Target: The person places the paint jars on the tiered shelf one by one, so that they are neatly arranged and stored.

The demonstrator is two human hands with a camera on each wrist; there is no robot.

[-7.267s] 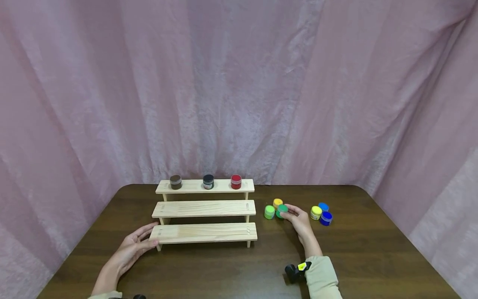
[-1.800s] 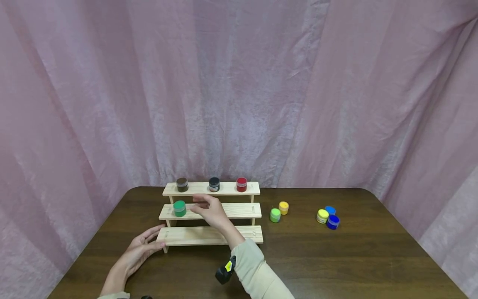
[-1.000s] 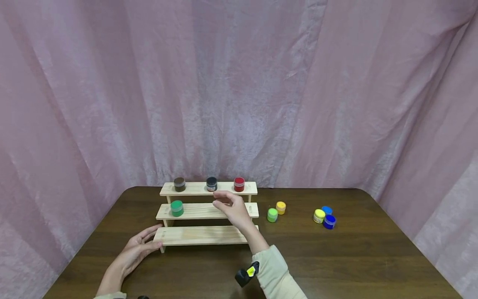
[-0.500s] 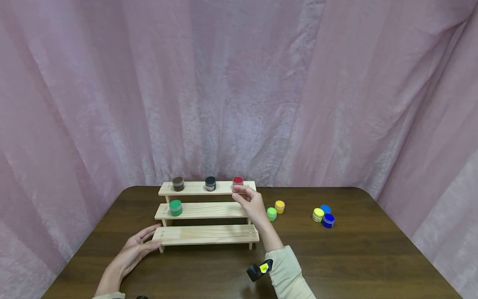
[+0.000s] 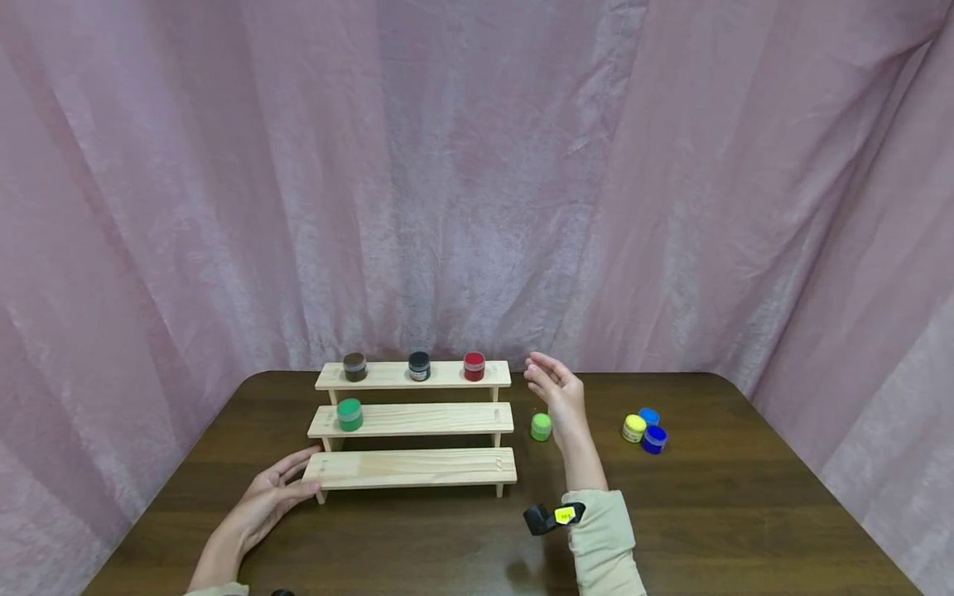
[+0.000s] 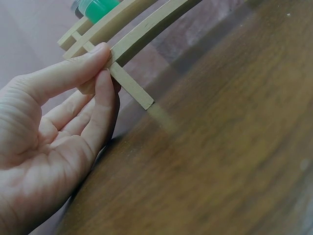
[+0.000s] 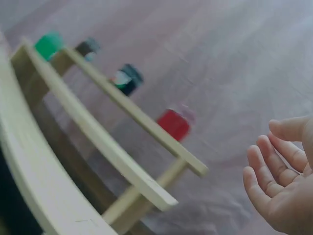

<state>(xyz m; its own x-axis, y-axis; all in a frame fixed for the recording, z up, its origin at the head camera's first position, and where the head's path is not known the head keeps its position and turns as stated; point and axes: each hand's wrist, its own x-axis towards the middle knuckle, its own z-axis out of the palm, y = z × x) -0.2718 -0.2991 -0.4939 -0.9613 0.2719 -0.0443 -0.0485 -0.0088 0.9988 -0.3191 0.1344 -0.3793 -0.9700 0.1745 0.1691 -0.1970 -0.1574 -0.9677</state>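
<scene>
A three-step wooden display rack stands on the table. My left hand pinches the left end of its lowest step between thumb and fingers, clearly seen in the left wrist view beside the rack's leg. On the top step sit a brown paint jar, a black jar and a red jar. A green jar stands at the left of the middle step. My right hand is raised right of the rack, fingers loosely bent and holding nothing. Near it stands a light green jar.
Farther right on the brown table, a yellow jar, a light blue jar and a dark blue jar stand in a cluster. A pink curtain hangs behind the table.
The green jar went from the table to the middle step, and my right hand let go of it. Since then that hand has moved right, now covering the orange-yellow jar. My left hand stays put.
</scene>
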